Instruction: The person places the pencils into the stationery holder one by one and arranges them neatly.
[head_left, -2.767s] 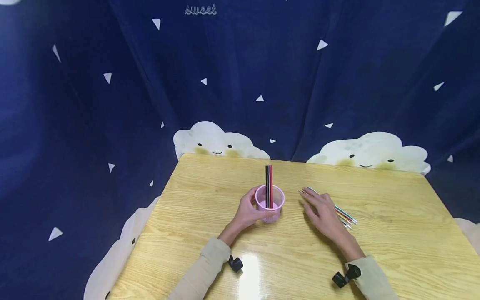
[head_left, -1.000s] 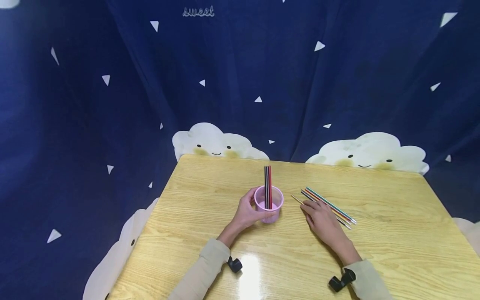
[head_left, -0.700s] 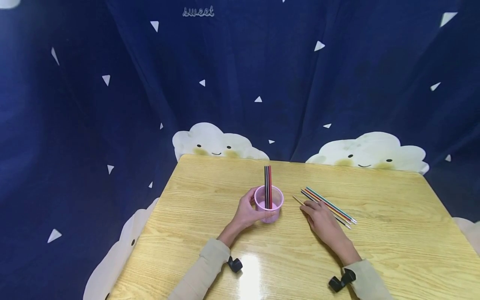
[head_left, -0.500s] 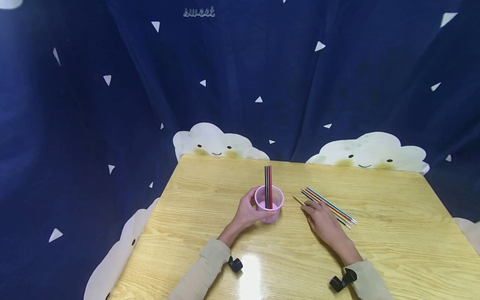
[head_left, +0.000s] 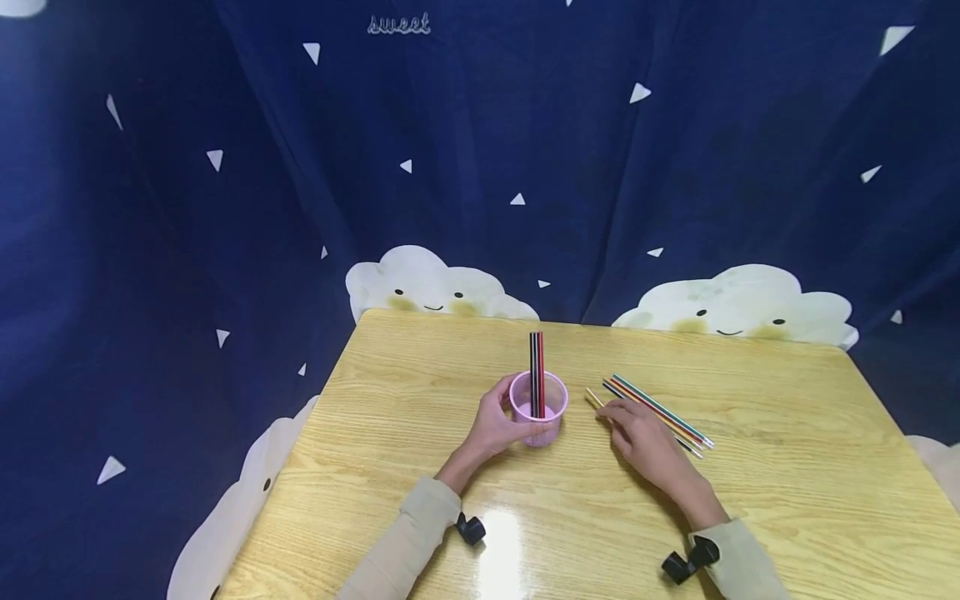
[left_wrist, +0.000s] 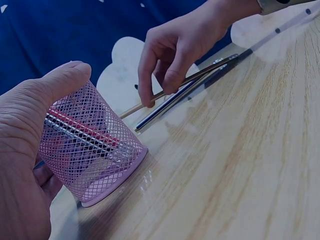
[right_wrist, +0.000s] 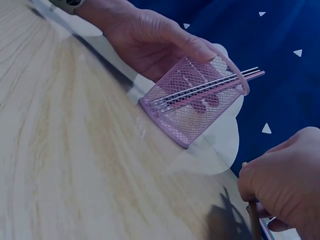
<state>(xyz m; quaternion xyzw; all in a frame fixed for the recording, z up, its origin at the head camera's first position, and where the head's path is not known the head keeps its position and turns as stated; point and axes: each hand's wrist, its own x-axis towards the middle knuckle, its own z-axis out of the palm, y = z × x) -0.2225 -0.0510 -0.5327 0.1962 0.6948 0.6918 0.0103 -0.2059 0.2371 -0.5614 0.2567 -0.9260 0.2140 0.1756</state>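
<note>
My left hand grips a pink mesh pen cup round its side, standing on the table. Several pencils, black-striped and red, stick up out of the cup. To the right, my right hand pinches a yellowish-brown pencil between thumb and fingers. In the left wrist view that pencil slants low over the table, one end near the cup; the fingers hide part of it. Partly beneath the right hand lie several more pencils, teal, red, yellow and dark, side by side.
The wooden table reaches back to a dark blue curtain with white triangles and smiling clouds. A small black device sits at the left cuff, another black device at the right cuff.
The right hand, earlier spread over the loose pencils, now pinches one of them, set apart to their left. It has shifted slightly left lately. The left hand and cup stay put.
</note>
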